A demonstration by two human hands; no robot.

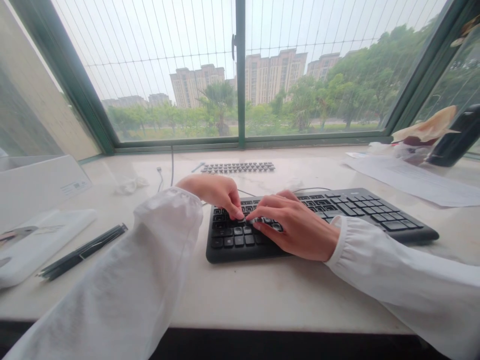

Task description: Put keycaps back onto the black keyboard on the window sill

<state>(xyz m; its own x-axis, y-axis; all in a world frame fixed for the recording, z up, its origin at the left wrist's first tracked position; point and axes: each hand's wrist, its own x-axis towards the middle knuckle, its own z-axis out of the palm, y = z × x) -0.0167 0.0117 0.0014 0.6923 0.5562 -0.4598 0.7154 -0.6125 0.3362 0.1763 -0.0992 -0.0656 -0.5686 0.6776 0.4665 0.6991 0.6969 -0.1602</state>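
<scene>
Our left hand (223, 192) is nearly closed, thumb and fingertips bunched at the keys, though we cannot tell whether it grips one; our right hand (300, 225) is half open beside it, fingers bent over the keys, with nothing seen in its grasp. Both work at the left part of the keyboard (345, 207), set back from the front edge of the counter (240, 300). We'd do well to press straight down, steadying the frame, and keep our sleeves off the keycaps (238, 168) lined up towards the back edge
</scene>
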